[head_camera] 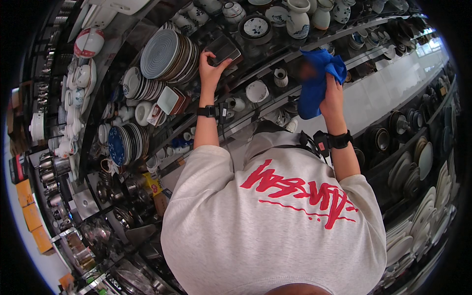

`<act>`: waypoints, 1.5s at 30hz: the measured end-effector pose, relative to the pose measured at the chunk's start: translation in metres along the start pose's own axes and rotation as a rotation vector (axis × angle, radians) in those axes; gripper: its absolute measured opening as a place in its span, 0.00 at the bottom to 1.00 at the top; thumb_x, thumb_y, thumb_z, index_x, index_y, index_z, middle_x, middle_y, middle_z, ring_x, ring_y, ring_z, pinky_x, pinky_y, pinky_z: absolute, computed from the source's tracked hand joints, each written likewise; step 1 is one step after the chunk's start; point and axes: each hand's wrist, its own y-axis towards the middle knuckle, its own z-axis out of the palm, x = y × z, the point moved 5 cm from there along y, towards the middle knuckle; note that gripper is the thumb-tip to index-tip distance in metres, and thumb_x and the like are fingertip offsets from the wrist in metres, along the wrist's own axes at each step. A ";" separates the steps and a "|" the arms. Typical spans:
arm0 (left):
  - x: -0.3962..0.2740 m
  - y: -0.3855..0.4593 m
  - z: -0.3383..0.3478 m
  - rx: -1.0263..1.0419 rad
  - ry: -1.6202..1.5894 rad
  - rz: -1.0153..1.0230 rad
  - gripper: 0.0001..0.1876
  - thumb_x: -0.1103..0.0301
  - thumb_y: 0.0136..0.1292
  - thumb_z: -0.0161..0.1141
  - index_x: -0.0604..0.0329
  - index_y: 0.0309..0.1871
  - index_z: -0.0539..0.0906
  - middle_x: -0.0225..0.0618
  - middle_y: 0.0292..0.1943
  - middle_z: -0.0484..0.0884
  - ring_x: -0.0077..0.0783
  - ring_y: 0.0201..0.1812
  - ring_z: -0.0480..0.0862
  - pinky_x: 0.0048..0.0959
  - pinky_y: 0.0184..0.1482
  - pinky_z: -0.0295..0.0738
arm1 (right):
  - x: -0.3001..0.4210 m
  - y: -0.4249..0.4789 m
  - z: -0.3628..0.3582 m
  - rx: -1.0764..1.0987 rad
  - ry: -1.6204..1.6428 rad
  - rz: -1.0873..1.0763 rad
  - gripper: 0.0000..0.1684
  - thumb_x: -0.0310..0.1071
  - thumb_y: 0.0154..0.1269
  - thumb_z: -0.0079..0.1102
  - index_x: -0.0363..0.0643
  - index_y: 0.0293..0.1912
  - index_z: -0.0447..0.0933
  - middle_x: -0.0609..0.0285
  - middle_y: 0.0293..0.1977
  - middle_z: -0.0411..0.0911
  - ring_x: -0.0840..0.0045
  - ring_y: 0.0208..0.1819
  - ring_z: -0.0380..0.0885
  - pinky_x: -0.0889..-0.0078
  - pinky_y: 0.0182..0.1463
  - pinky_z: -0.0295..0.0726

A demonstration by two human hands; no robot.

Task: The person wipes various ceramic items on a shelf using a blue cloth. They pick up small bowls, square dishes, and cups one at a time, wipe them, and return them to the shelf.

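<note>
My left hand [214, 68] reaches over the shelf, thumb and fingers spread around the near side of a dark rectangular dish [223, 49], which seems to lie on others like it. Whether it bears any of their weight I cannot tell. Out to the right, my right hand [333, 94] grips a bunched blue cloth [311, 92], raised in front of the shelf edge. Just left of my left hand stands a row of large round plates [159, 54] on edge, the front one grey with ring grooves. A black round dish with a patterned small plate [256, 27] is beyond the dark dish.
Ceramic bottles [298, 18] line the back of the shelf. A small vase [281, 77] and a white scalloped dish [257, 91] stand on a lower level. Blue-patterned plates [117, 145] and rectangular dishes [170, 100] are at left. More plates [426, 160] fill racks across the aisle at right.
</note>
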 end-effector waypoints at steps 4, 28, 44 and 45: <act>-0.001 -0.002 -0.003 0.051 -0.026 -0.015 0.27 0.62 0.48 0.76 0.58 0.45 0.68 0.33 0.44 0.69 0.31 0.48 0.71 0.27 0.53 0.66 | -0.006 0.004 -0.007 -0.008 0.030 0.004 0.21 0.37 0.74 0.42 0.35 0.60 0.65 0.45 0.51 0.76 0.58 0.50 0.77 0.58 0.54 0.75; 0.014 -0.006 0.064 -0.161 -1.161 -0.614 0.27 0.52 0.65 0.59 0.74 0.46 0.68 0.55 0.49 0.75 0.47 0.53 0.77 0.37 0.59 0.74 | -0.010 0.017 -0.017 -0.084 -0.016 0.072 0.21 0.39 0.74 0.43 0.36 0.59 0.65 0.46 0.48 0.78 0.59 0.47 0.79 0.59 0.50 0.78; 0.012 0.082 0.082 -0.124 -0.511 -0.355 0.16 0.63 0.60 0.65 0.65 0.42 0.74 0.39 0.42 0.77 0.40 0.44 0.79 0.37 0.46 0.78 | 0.000 0.018 -0.066 -0.002 0.121 -0.022 0.21 0.40 0.74 0.45 0.36 0.59 0.65 0.50 0.53 0.74 0.63 0.50 0.78 0.56 0.52 0.78; 0.009 0.095 0.084 -0.149 -0.325 -0.200 0.16 0.64 0.59 0.65 0.64 0.42 0.74 0.38 0.42 0.77 0.40 0.43 0.79 0.38 0.45 0.77 | 0.001 0.019 -0.067 -0.005 0.117 -0.026 0.21 0.40 0.74 0.45 0.37 0.59 0.65 0.50 0.53 0.74 0.63 0.50 0.78 0.56 0.52 0.78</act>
